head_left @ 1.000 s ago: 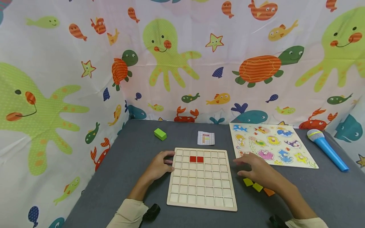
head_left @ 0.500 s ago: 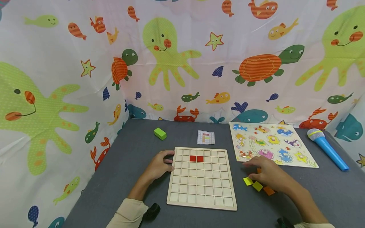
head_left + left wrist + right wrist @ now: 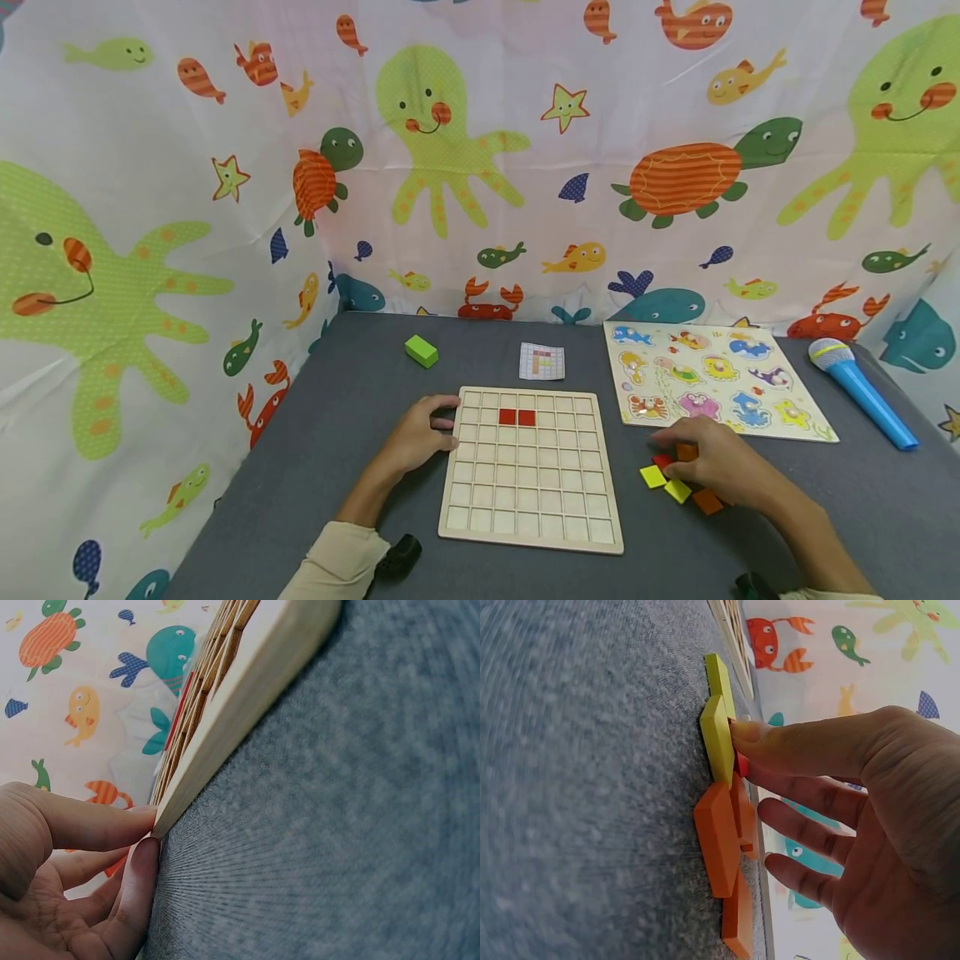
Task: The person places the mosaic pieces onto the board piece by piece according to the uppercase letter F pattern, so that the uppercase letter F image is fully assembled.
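My left hand [image 3: 416, 433] holds the left edge of a wooden grid board [image 3: 525, 502], its thumb and a finger meeting at the rim in the left wrist view. Two red square tiles [image 3: 517, 417] sit side by side in the second row of the board. Right of the board, my right hand [image 3: 716, 458] is over a small heap of tiles. Its thumb and index finger pinch a red tile [image 3: 742, 764], partly hidden by the thumb. Yellow tiles [image 3: 652, 477] and orange tiles [image 3: 707, 502] lie against it; the hand covers some of the orange ones.
Behind the board lies a small printed grid card [image 3: 542, 362]. A green block [image 3: 422, 352] is at the back left. To the right are an animal puzzle board [image 3: 720, 367] and a blue toy microphone [image 3: 870, 396]. A sea-animal cloth [image 3: 480, 125] hangs behind the grey table.
My right hand has moved right from beside the board to the tile heap, and its thumb and index finger have come onto a red tile. The left hand has stayed at the board's edge.
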### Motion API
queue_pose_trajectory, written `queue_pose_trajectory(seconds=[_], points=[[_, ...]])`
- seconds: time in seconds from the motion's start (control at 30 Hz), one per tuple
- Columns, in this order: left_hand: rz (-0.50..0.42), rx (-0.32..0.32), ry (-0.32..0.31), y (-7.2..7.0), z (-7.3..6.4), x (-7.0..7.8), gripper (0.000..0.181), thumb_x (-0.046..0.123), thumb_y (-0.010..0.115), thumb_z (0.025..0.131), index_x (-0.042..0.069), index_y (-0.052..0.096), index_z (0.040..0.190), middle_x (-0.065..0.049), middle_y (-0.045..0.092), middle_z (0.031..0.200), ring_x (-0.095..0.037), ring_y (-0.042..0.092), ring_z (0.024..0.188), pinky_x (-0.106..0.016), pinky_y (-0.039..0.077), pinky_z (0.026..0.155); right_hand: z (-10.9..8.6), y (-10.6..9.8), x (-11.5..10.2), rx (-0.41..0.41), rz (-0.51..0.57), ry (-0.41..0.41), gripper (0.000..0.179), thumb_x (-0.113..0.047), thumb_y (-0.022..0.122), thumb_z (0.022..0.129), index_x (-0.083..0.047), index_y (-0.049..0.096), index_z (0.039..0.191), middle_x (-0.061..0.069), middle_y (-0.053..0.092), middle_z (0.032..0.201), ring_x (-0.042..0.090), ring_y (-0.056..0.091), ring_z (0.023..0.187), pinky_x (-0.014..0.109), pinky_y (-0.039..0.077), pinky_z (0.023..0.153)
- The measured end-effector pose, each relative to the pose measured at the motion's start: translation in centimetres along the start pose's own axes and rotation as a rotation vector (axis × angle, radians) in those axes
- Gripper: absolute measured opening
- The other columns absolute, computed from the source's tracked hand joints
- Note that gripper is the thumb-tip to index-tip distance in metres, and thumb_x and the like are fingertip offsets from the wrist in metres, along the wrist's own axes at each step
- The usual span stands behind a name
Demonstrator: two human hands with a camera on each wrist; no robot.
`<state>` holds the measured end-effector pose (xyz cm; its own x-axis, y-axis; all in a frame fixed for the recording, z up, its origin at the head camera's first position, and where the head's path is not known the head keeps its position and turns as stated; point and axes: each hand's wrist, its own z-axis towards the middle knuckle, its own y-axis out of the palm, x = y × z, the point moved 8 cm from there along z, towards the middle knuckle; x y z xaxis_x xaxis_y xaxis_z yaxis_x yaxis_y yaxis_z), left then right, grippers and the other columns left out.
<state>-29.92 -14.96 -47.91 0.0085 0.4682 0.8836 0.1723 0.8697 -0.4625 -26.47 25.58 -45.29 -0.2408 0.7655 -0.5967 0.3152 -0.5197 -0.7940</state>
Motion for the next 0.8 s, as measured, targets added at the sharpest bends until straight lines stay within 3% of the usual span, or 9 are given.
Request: queue_pose_trajectory(seconds=[0.27, 0.8], points=[[-0.001, 0.002, -0.014, -0.13, -0.04, 0.08, 0.061, -0.005, 0.078, 0.087, 0.009, 0.064, 0.145, -0.014, 0.056, 0.145, -0.033, 0.066, 0.125, -0.047, 0.058, 0.096, 0.33, -0.05, 0.17, 0.024, -0.033, -0.034, 0.033, -0.024, 0.082, 0.093, -0.008, 0.078, 0.122, 0.0, 0.074, 0.115, 0.018, 0.062, 0.102, 0.038, 0.055, 0.087], [-0.003, -0.001, -0.012, -0.05, -0.05, -0.22, 0.062, -0.005, 0.079, 0.087, 0.009, 0.064, 0.145, -0.016, 0.056, 0.145, -0.034, 0.067, 0.125, -0.047, 0.058, 0.095, -0.04, -0.2, 0.83, -0.01, -0.061, 0.034, 0.037, -0.021, 0.083, 0.089, -0.006, 0.077, 0.123, 0.005, 0.07, 0.114, 0.021, 0.058, 0.096, 0.042, 0.051, 0.084]])
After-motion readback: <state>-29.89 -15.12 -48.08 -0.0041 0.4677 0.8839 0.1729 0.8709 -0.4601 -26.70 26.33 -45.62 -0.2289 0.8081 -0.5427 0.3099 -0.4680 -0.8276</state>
